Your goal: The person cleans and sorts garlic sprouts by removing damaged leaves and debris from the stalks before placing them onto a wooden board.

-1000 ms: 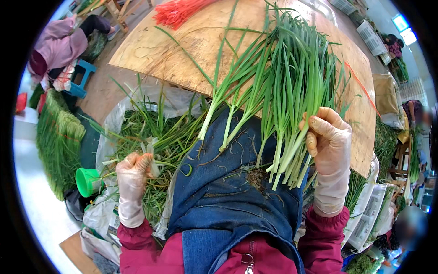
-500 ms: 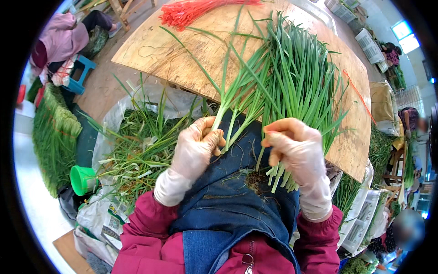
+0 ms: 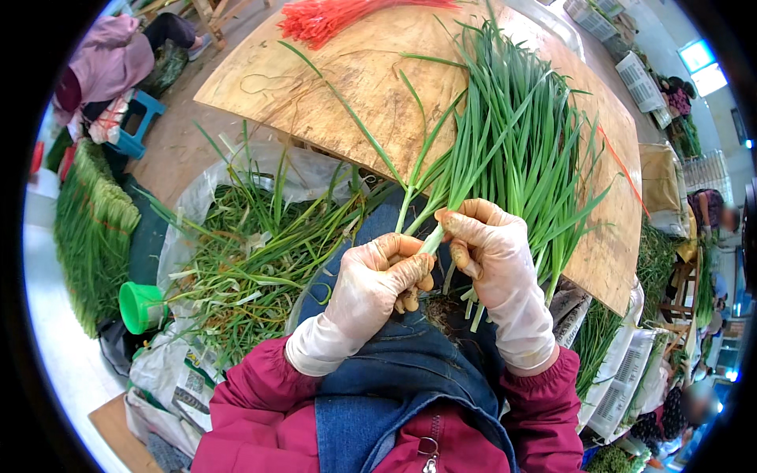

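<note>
My gloved left hand (image 3: 359, 288) is closed around the pale lower end of a garlic chive stalk (image 3: 433, 239) above my lap. Right beside it, my gloved right hand (image 3: 505, 264) pinches the same stalk a little higher up, thumb against fingers. A few loose chives (image 3: 405, 206) stick out beyond my left hand, their leaves lying over the table edge. Behind the right hand a thick pile of garlic chives (image 3: 512, 118) rests on the wooden table (image 3: 315, 102), white stem ends hanging toward me. The blue denim apron (image 3: 371, 347) over my lap has root scraps on it.
Red ties (image 3: 339, 20) lie at the table's far side. A plastic bag (image 3: 177, 256) of leaf trimmings (image 3: 244, 268) sits at left, near a green bucket (image 3: 142, 307) and a chive bundle (image 3: 91, 244). A person (image 3: 110, 59) is beside a blue stool (image 3: 140, 126).
My left hand has moved right, close to the right hand. The right hand has shifted slightly left and now pinches the stalk. The leaves in my left hand have swung right toward the pile.
</note>
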`<state>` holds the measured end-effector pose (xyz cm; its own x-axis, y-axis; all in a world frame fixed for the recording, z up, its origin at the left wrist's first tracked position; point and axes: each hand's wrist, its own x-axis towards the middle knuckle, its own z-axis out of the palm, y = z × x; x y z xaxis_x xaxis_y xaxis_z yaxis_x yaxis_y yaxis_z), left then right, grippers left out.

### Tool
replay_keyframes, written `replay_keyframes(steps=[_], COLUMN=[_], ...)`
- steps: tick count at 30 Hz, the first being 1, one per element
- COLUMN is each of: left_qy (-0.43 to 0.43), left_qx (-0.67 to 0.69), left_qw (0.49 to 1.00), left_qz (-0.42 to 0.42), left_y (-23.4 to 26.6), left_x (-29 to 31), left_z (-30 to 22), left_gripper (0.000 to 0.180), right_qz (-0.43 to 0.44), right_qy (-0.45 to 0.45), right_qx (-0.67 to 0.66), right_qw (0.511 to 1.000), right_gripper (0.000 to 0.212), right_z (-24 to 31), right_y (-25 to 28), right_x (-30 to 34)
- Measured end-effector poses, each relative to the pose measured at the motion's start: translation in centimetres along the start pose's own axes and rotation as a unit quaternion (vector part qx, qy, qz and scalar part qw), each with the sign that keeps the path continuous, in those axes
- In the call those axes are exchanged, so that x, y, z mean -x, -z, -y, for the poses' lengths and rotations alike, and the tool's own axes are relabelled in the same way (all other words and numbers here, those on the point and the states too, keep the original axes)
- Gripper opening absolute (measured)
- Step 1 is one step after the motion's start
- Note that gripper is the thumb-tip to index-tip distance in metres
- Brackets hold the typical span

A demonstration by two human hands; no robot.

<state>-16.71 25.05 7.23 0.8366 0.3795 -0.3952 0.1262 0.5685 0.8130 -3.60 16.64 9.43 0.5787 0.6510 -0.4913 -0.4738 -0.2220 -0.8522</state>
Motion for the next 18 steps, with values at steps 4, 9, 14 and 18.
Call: replay_keyframes(steps=[4, 9, 14, 18], left_qy=[-0.001, -0.156, -0.204, -0.263], left_qx=[-0.077, -0.288, -0.37, -0.414], left_qw=[0.997, 0.945, 0.906, 0.871], left_qz=[-0.016, 0.009, 0.005, -0.013], left_y=[-0.1, 0.8, 0.6, 0.6], left_x=[0.0, -0.2, -0.5, -0.7], left_z=[-0.3, 0.6, 0.7, 1.2], left_gripper=[0.013, 0.013, 0.013, 0.01], right_qz=[0.019, 0.002, -0.064, -0.044], right_qy=[0.013, 0.007, 0.051, 0.012], right_qx=[-0.03, 0.003, 0.1, 0.062], right_qw=[0.999, 1.0, 0.992, 0.997], right_gripper=[0.021, 0.024, 0.023, 0.023], right_z=[-0.4, -0.1, -0.4, 0.0], right_y=[-0.2, -0.7, -1.0, -0.9], right_x=[0.0, 0.4, 0.3, 0.5])
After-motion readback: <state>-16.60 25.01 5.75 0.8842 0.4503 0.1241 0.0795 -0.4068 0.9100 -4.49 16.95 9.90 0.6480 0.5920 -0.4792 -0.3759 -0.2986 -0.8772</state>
